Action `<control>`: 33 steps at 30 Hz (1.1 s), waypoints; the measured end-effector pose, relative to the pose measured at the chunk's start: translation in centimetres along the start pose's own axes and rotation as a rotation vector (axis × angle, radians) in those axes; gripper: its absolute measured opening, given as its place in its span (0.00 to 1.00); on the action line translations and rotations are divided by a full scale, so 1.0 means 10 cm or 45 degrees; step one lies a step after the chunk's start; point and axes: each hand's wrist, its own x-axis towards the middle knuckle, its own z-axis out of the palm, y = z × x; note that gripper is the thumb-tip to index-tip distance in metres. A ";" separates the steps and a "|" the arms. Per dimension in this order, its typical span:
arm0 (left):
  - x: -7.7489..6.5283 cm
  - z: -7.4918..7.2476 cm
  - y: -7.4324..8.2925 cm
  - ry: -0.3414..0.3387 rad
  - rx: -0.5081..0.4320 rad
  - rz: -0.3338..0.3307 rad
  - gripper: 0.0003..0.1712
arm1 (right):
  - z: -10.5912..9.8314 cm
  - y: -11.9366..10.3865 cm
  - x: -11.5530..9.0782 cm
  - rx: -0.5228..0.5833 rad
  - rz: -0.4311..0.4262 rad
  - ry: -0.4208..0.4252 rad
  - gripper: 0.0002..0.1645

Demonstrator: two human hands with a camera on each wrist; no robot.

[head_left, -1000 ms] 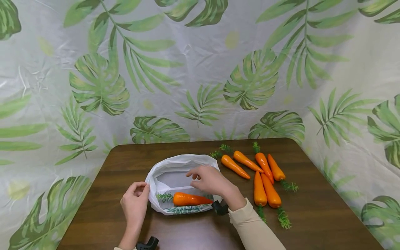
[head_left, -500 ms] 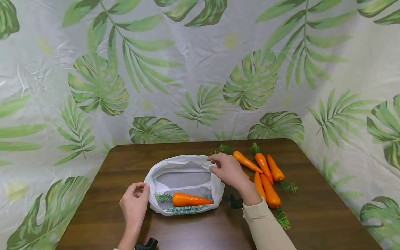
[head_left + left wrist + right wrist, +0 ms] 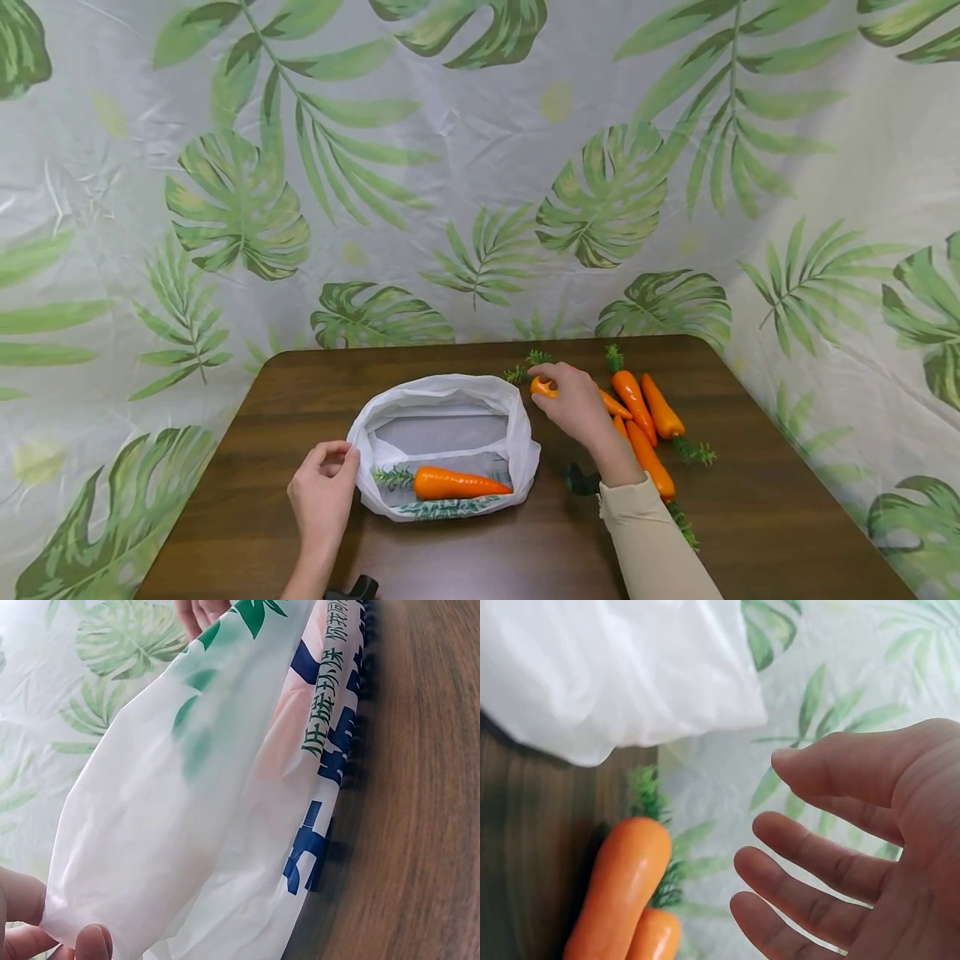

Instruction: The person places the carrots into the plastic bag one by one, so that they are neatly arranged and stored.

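Note:
My left hand (image 3: 322,487) pinches the left rim of a white plastic bag (image 3: 442,386) that stands with its mouth spread on the table. In the left wrist view the thumb and fingertips grip the edge of the bag (image 3: 142,855), which bears green and blue print. Inside lies an orange carrot (image 3: 459,482), its green top toward the left. Right of the bag, my right hand (image 3: 577,408) hovers over another carrot (image 3: 542,387) and partly hides it. The right wrist view shows the fingers of the hand (image 3: 840,855) spread and apart from the nearest carrot (image 3: 626,874).
Several more carrots lie to the right on the dark wooden table (image 3: 750,517), among them one (image 3: 633,402) pointing its top to the back and one (image 3: 663,406) with its top forward. A leaf-patterned sheet (image 3: 480,167) hangs behind the table.
My right hand has moved out of the bag and rightward, past the rim, to the carrots. The left hand keeps its hold on the bag. The carrot in the bag has stayed put.

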 end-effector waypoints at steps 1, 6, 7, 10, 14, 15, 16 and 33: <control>0.00 0.00 0.00 -0.001 -0.002 0.000 0.04 | 0.00 0.02 0.00 -0.004 0.013 0.001 0.23; 0.00 -0.01 -0.01 -0.004 -0.004 -0.003 0.03 | 0.04 0.13 0.01 -0.017 0.070 0.004 0.24; 0.00 -0.01 -0.01 -0.004 -0.002 -0.004 0.03 | 0.04 0.15 0.01 -0.021 0.079 0.005 0.25; -0.01 -0.02 0.00 -0.008 -0.001 -0.014 0.03 | 0.07 0.20 0.02 -0.046 0.089 0.010 0.26; -0.01 -0.02 0.01 -0.019 -0.008 -0.035 0.03 | 0.11 0.29 0.03 -0.069 0.098 0.015 0.27; -0.01 -0.02 0.01 -0.022 -0.011 -0.039 0.03 | 0.12 0.31 0.03 -0.069 0.106 0.015 0.27; -0.01 -0.02 0.01 -0.024 -0.013 -0.043 0.03 | 0.13 0.33 0.03 -0.071 0.114 0.012 0.28; 0.00 0.01 -0.04 -0.031 -0.012 -0.070 0.03 | 0.29 0.51 0.02 -0.205 0.273 -0.018 0.31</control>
